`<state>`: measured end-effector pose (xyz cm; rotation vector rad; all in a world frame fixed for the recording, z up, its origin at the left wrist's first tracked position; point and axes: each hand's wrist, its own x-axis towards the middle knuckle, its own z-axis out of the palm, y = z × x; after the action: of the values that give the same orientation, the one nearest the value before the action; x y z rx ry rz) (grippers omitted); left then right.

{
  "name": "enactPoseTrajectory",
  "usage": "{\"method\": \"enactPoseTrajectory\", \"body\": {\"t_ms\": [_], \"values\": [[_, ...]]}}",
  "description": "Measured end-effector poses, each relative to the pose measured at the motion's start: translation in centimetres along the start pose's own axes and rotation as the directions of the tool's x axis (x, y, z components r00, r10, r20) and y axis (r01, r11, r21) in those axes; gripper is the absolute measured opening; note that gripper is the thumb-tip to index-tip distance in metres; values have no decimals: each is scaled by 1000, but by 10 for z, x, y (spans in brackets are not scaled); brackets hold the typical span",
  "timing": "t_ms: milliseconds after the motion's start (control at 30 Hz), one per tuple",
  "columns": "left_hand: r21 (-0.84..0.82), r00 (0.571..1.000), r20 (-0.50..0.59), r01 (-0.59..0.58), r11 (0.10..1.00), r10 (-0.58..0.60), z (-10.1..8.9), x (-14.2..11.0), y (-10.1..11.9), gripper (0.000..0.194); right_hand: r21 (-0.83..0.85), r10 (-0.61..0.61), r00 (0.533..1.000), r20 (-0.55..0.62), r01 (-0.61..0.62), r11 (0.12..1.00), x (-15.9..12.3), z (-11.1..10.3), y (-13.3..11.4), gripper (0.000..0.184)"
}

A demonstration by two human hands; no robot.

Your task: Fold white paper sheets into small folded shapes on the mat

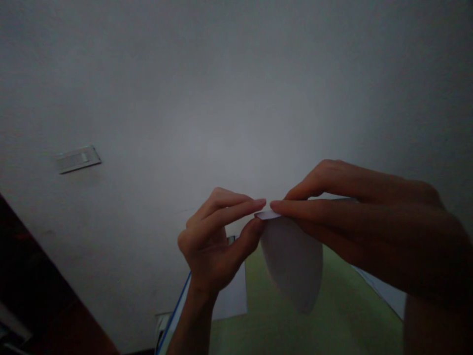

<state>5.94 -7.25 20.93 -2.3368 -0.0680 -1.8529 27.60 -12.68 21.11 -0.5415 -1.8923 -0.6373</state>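
Observation:
A white piece of paper [293, 268] with a rounded, tapering lower end hangs between my hands, above a green tabletop [254, 335]. Its top edge has a narrow folded strip. My left hand [218, 241] has its thumb under the left end of that strip and its fingers just above, pinching the corner. At the right end, my right hand [354, 217] grips the same strip between thumb and fingers. The fingertips of both hands nearly meet over the fold.
A white sheet [232, 296] lies on the table behind my left wrist, and another sheet [384, 288] lies under my right forearm. A blue edge [177, 310] runs along the table's left side. The pale wall behind carries a switch plate [79, 159].

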Motion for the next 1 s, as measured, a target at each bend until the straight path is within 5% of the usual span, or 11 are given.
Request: {"method": "enactPoseTrajectory", "body": {"t_ms": [433, 600, 767, 1000], "values": [[11, 999, 4, -44, 999, 44, 2, 1, 1, 14, 5, -2, 999, 48, 2, 1000, 3, -1, 1, 16], [-92, 989, -71, 126, 988, -133, 10, -1, 6, 7, 220, 24, 994, 109, -47, 974, 5, 5, 5, 22], [-100, 847, -143, 502, 859, -512, 14, -8, -3, 8, 264, 254, 951, 176, -295, 918, -2, 9, 18, 52], [-81, 609, 159, 792, 605, -777, 4, -16, -56, 27, 320, 382, 764, 520, -589, 742, -11, 11, 49, 53]]}}
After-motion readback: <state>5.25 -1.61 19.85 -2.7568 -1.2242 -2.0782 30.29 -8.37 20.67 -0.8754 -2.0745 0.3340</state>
